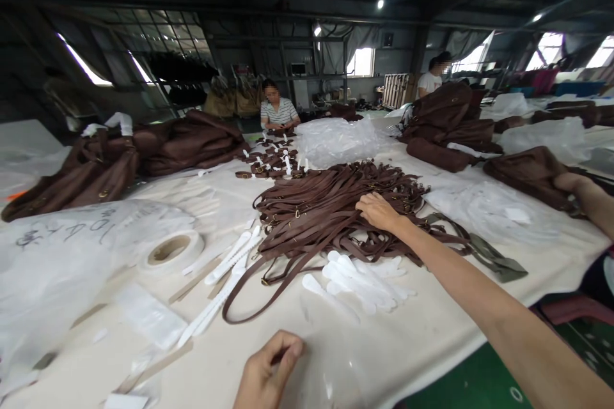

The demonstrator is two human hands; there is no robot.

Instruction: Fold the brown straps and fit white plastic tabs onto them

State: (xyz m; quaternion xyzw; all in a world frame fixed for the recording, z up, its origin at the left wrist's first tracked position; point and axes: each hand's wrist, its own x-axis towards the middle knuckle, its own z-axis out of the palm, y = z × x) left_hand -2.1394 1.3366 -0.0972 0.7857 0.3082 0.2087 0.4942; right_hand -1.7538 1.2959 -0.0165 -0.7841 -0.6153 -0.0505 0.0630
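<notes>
A large heap of brown leather straps (311, 204) with brass-coloured buckles and clips lies in the middle of the table. My right hand (378, 211) reaches onto its right side, fingers curled down on a strap; the fingertips are partly hidden. Near the front edge, my left hand (271, 364) hovers over the table with its fingers curled in and the thumb near the forefinger; nothing shows in it. White spoon-shaped strips (359, 281) lie in a bunch between the heap and my left hand. One strap loops out of the heap toward me.
A white tape roll (170, 250) and more white strips (235, 255) lie left. Brown bags (105, 160) are piled at both sides. Clear plastic (336, 140) sits behind the heap. A co-worker (279, 112) sits opposite; another person's arm (588, 195) touches a bag at right.
</notes>
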